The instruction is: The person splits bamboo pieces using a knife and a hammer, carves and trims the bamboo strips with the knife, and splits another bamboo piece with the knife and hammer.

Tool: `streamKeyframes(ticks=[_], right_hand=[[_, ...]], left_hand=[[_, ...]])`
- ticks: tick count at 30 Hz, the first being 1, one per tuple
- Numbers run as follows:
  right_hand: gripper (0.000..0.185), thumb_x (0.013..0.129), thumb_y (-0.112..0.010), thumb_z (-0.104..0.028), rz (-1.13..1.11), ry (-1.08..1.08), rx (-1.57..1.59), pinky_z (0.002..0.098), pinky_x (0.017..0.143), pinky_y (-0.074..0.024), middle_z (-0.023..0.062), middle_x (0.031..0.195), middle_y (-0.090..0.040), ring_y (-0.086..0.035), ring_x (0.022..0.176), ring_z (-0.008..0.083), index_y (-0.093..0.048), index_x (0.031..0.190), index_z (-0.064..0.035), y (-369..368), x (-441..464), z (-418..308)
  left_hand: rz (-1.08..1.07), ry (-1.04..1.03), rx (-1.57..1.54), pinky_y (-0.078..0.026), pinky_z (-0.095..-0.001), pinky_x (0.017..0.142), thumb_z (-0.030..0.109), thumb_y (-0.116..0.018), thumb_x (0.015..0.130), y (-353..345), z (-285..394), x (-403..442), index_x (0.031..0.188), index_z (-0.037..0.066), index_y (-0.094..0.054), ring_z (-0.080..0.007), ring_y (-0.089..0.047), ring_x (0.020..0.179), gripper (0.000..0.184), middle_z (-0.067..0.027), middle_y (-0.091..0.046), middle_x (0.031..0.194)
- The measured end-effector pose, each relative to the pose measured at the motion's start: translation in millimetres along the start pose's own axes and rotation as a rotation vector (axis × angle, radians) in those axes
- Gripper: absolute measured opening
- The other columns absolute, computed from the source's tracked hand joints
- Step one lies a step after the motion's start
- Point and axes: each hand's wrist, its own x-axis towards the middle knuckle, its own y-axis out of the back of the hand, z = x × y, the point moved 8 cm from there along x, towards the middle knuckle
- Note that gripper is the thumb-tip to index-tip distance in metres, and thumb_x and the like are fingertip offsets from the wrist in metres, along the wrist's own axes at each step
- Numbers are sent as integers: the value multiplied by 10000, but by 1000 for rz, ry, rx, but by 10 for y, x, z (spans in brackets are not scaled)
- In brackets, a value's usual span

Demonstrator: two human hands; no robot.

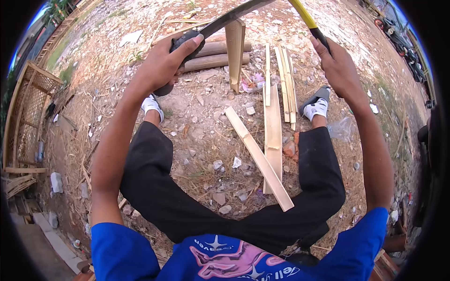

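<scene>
My left hand (159, 65) is closed around the black handle of a machete (234, 14), whose dark blade slants up to the right. A split bamboo piece (235, 56) stands upright on the ground, its top end close against the blade; I cannot tell how deep the blade sits. My right hand (341, 70) grips a yellow-handled tool (303, 13) by its black grip, raised, with its head out of view. Between my feet lie flat bamboo strips, one strip (259, 158) resting across a wider strip (273, 126).
Two round logs (213, 55) lie behind the upright piece. Narrow split strips (287, 84) lie near my right foot (316, 105), beside a clear plastic bottle (341, 129). A woven bamboo frame (29, 110) stands at far left. Stones and dry grass cover the ground. Motorbikes (401, 40) stand upper right.
</scene>
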Motion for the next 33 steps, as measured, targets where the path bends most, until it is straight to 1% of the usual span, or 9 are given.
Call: streamKeyframes(ticks=[2,3,10,16,20,22,24,26,33], right_hand=[[533,990,-458,-517,8,-22,73,363,607,-393,81,674,-506,-488,629,178,-604,994,-4,144,42,-90],[530,991,-459,-514,31,-14,119,360,606,-392,84,677,-509,-488,629,181,-604,1004,-4,209,66,-110],[485,998,-478,-464,-44,80,49,375,634,-413,137,707,-549,-513,657,251,-605,1028,3,-82,-151,-119],[411,994,-528,-459,34,163,582,186,399,-253,-75,593,-373,-321,446,-3,-498,782,-108,557,40,-367],[439,1003,-513,-452,204,240,726,190,394,-235,-80,589,-365,-313,445,0,-439,723,-122,477,31,-361],[486,1010,-456,-463,42,152,83,390,584,-410,98,653,-520,-526,608,210,-544,869,-7,25,-22,-253],[514,1002,-447,-487,-148,7,-68,430,663,-424,176,759,-594,-545,687,289,-579,953,8,-283,-63,-100],[519,1002,-448,-492,-103,11,12,418,649,-420,154,726,-566,-533,669,266,-577,947,8,-217,-48,-141],[488,997,-490,-482,-64,-25,380,307,546,-373,1,627,-449,-435,577,101,-582,886,-16,164,-229,-331]], left_hand=[[-22,-20,16,-443,-281,440,646,-576,860,-42,25,-17,1008,16,-606,-111,-530,452,648,-6,-496,570],[-22,-29,8,-320,-213,366,531,-572,921,-67,47,-18,1017,20,-551,-44,-388,373,520,36,-427,535],[-33,-52,-48,-318,-203,372,528,-571,926,-75,12,41,1017,25,-551,-42,-388,373,511,42,-413,528],[-11,-40,-63,-306,-203,359,523,-566,932,-69,-19,34,975,37,-542,-42,-382,366,488,43,-408,524],[-11,-38,-44,-303,-205,358,527,-563,931,-69,-48,61,982,34,-556,-42,-386,366,496,41,-419,523],[-18,-42,-30,-306,-208,361,535,-557,931,-71,-39,62,973,36,-567,-44,-390,368,501,38,-427,523],[-53,-64,37,-314,-212,366,545,-551,928,-109,48,14,958,38,-575,-47,-400,373,508,36,-435,524],[-27,-74,120,-446,-283,454,655,-585,852,-160,153,-14,854,48,-593,-127,-549,471,607,-23,-531,592],[-40,-40,64,-447,-286,446,657,-596,849,-116,63,116,796,23,-562,-128,-545,467,638,-27,-523,590]])
